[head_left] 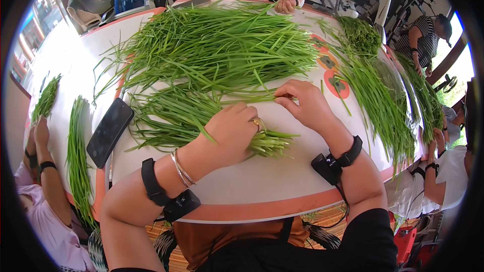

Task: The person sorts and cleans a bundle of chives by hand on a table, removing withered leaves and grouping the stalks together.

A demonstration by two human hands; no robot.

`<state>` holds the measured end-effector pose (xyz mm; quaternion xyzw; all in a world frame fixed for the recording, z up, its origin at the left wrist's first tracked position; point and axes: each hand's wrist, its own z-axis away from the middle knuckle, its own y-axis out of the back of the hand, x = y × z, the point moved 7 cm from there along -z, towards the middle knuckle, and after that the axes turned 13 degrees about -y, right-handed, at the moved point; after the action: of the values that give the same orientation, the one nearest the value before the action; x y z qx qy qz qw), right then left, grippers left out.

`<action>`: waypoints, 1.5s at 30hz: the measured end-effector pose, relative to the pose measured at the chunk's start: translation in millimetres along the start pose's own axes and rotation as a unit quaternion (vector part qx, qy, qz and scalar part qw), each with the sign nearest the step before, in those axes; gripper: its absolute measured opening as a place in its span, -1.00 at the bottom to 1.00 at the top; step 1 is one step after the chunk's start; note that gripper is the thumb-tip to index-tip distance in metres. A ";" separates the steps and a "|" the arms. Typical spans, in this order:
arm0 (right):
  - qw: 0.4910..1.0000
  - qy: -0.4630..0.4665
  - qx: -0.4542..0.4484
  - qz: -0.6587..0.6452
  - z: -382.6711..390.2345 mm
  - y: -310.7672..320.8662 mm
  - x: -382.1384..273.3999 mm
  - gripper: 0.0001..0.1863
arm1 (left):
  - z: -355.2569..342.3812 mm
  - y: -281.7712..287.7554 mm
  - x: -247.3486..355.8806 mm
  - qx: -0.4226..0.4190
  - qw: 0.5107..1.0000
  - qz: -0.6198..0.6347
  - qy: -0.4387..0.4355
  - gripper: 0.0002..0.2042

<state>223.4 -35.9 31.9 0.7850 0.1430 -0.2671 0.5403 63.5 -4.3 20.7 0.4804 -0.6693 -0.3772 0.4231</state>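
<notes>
Long, flat green leaves that look like garlic chives lie on the white table. My left hand (233, 130) is closed round a bunch of chives (174, 118), its pale stem ends (272, 143) sticking out to the right and its leaves fanning left. Right of it, my right hand (301, 102) pinches thumb and forefinger together at the end of a thin chive stalk (252, 96). Just beyond both hands spreads a large loose heap of chives (222, 45).
A black phone (110, 132) lies left of my bunch, beside a narrow chive bundle (79, 151). More chives (375, 95) cover the right side. Across the table another person's hand (286, 5) touches the heap's edge. Co-workers sit at both sides; one at left holds chives (47, 98).
</notes>
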 end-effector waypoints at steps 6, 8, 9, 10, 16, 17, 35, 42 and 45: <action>0.994 -0.037 -0.040 0.096 2.8 -3.9 12.9 -0.83 | 0.4 1.9 1.0 0.011 1.000 0.003 -0.002 -0.70; 0.992 -0.040 -0.060 0.101 2.7 -6.5 14.9 -0.83 | 0.2 1.9 0.8 0.007 1.000 0.009 -0.001 -0.70; 0.991 -0.036 -0.066 0.109 2.9 -7.2 13.9 -0.85 | -0.6 4.6 1.8 0.028 1.000 0.007 -0.013 -0.70; 0.990 -0.033 -0.072 0.116 3.3 -7.7 13.0 -0.86 | -1.4 7.4 3.2 0.049 0.998 0.006 -0.026 -0.71; 0.965 -0.003 -0.251 -0.079 16.5 -20.9 -24.2 -0.89 | -4.0 9.9 10.0 0.055 0.994 -0.040 -0.086 -0.71; 0.964 -0.003 -0.252 -0.079 15.8 -22.0 -22.2 -0.89 | -2.8 8.5 9.1 0.054 0.994 -0.040 -0.085 -0.71; 0.974 -0.170 0.126 -0.083 -6.3 24.8 47.8 -0.74 | -0.3 -8.8 7.0 -0.025 0.998 0.010 -0.059 -0.66; 0.947 -0.034 -0.040 -0.317 7.3 7.8 -25.5 -0.41 | 0.5 -6.6 7.3 -0.035 0.998 -0.011 -0.059 -0.66; 0.977 -0.003 -0.013 -0.211 6.5 5.2 -28.1 -0.40 | -1.6 -5.4 8.7 -0.040 0.997 -0.014 -0.064 -0.66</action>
<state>201.4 -42.1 50.3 0.7290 0.3071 -0.3758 0.4827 65.2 -14.3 18.1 0.4476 -0.6725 -0.4392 0.3930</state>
